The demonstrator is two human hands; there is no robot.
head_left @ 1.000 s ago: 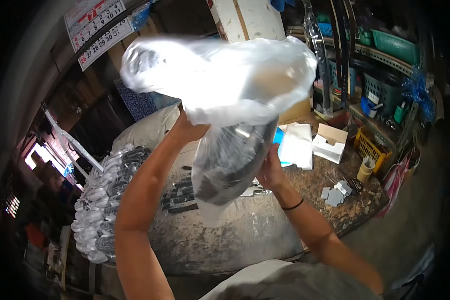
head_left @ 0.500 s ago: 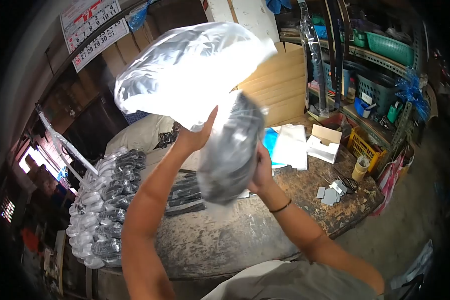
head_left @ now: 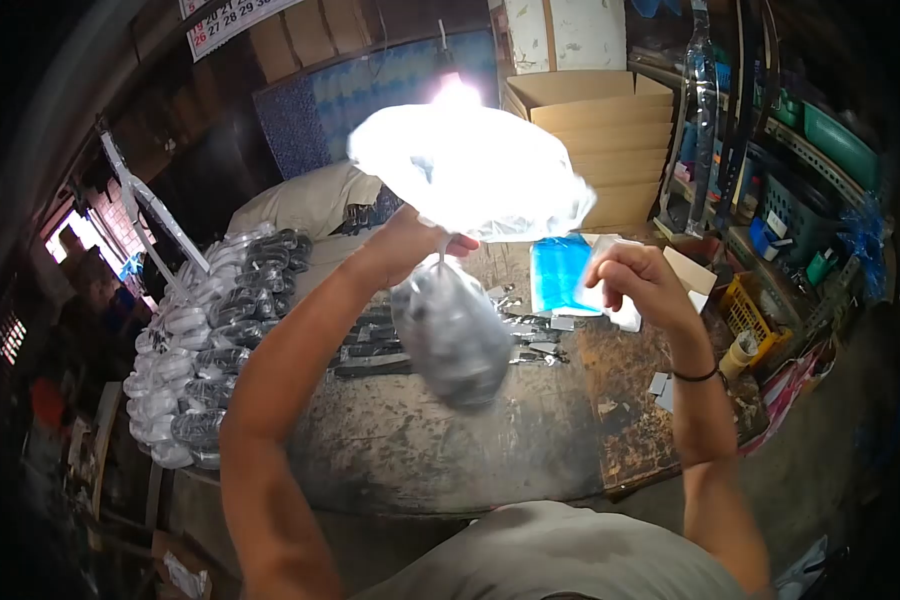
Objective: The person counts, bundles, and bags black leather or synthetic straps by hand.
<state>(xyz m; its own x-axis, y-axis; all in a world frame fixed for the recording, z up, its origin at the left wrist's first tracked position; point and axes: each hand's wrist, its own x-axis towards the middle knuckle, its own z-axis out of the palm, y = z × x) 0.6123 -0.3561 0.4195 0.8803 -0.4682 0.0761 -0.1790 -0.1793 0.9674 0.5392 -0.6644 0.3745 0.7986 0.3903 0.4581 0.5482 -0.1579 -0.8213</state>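
Note:
My left hand (head_left: 408, 248) is closed around the gathered neck of a clear plastic bag (head_left: 452, 335). The bag's filled lower part, with dark contents blurred by motion, hangs below my fist over the table. Above the fist its loose upper part (head_left: 470, 175) spreads wide and glares white under the lamp. My right hand (head_left: 638, 283) is raised to the right, apart from the bag, with fingers curled together; I cannot tell what is in them. Behind that hand lie a blue sheet (head_left: 558, 272) and some white sheets, partly covered by it.
Many wrapped dark items (head_left: 185, 385) are heaped on the left of the worn table (head_left: 400, 450). Black strips (head_left: 370, 355) lie mid-table. Cardboard (head_left: 600, 130) stands behind; a yellow crate (head_left: 750, 310) and shelves with baskets (head_left: 805, 190) are at right.
My right hand has left the bag's side and moved right and up. The bag now hangs from my left hand by its neck. The view has shifted, showing the lamp.

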